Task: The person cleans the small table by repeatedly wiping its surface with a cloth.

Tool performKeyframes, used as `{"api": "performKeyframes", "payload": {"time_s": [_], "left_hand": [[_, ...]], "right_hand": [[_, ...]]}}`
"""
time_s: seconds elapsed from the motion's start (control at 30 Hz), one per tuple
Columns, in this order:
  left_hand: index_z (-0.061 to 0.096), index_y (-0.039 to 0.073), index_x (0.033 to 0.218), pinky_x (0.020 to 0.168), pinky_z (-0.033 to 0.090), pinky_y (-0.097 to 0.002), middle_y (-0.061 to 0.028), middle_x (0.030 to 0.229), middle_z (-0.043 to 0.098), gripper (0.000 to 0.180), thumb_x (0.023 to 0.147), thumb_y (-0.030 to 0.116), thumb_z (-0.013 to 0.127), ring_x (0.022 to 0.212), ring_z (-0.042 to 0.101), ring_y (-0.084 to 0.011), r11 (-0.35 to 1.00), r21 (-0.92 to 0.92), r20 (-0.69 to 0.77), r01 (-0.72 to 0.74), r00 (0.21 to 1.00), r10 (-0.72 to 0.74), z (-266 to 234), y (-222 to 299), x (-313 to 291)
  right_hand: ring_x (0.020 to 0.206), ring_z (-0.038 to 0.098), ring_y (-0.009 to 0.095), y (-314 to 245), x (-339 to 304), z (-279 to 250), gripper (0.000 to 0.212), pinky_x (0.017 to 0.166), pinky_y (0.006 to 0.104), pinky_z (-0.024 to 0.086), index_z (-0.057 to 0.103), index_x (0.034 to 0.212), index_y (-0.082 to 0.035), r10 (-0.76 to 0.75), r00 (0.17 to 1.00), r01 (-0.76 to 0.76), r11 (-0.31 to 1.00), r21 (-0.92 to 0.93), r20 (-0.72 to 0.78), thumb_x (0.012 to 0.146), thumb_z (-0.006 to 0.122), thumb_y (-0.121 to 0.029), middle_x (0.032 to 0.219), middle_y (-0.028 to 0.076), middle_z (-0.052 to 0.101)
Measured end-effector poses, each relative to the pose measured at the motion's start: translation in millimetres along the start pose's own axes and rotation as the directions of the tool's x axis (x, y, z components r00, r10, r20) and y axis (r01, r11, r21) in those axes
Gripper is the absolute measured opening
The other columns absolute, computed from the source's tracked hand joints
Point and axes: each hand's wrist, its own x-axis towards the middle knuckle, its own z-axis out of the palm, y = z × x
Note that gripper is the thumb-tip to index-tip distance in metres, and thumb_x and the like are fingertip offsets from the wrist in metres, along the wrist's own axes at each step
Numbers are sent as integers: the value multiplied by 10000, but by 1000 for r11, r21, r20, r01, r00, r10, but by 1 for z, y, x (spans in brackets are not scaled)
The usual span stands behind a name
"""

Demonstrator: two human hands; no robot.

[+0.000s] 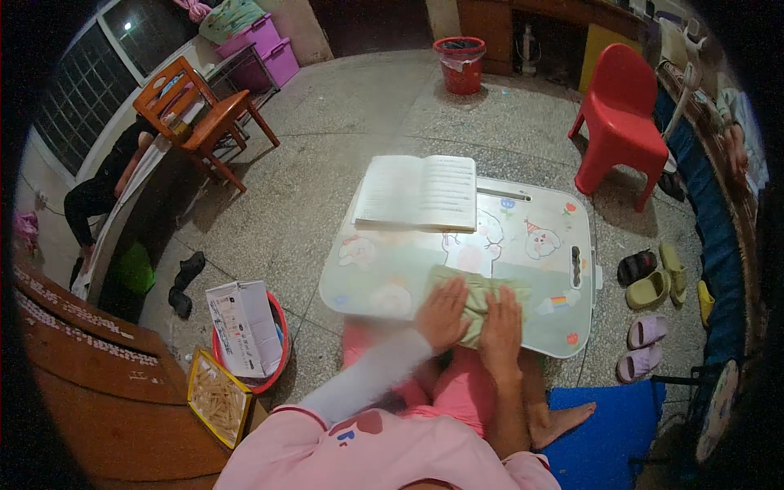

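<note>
A light green cloth [475, 310] lies folded and slightly creased near the front edge of a small low table [412, 260], whose pale top is printed with cartoon animals. My left hand [445, 310] rests on the cloth's left part, its fingers stretched forward. On the right part, my right hand [501, 325] lies flat with extended fingers, pressing the fabric. A narrow strip of cloth shows between the two hands; the portions under the palms are hidden. Behind the cloth, an open book [416, 192] with printed pages sits at the table's far left edge.
A red chair [622, 122] and slippers [649, 287] stand to the right; a blue mat [604, 420] is near my foot. To the left are a wooden chair [196, 122], a white carton [245, 327] in a red basin and a yellow-edged box of sticks [219, 398]. Another person sits far left.
</note>
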Motion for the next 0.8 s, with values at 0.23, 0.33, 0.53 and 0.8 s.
{"api": "performKeyframes", "payload": {"time_s": [0.23,0.33,0.53,0.8], "left_hand": [[310,-72,1274,1048,188,-444,-245,1352,270,662,792,344,492,1228,303,-355,947,-124,-111,-296,953,283,48,44,66],[301,-66,1286,1057,167,-434,-223,1360,277,647,821,356,456,1263,265,-324,939,-91,-117,-332,940,321,44,55,80],[296,-45,1306,1065,152,-411,-188,1371,285,591,877,356,360,1288,234,-286,950,-48,-68,-309,950,305,34,42,105],[340,-66,1273,1057,202,-372,-200,1352,314,583,853,325,440,1262,286,-300,968,-148,-143,-203,973,182,17,-6,86]], "right_hand": [[1260,278,333,54,-11,-37,372,1046,451,189,430,1211,-43,208,976,-214,974,-80,-71,840,421,-67,1329,184,343],[1269,255,335,60,-4,-45,376,1044,460,185,414,1218,-22,321,942,-331,939,-94,-100,855,449,-111,1356,186,298],[1272,240,347,59,25,-25,442,1044,465,172,385,1252,-16,381,913,-406,884,-230,-147,852,476,-180,1359,209,281],[1265,255,345,27,48,7,460,1041,459,186,388,1256,-17,263,959,-281,932,-229,-104,836,485,-180,1341,206,307]]}}
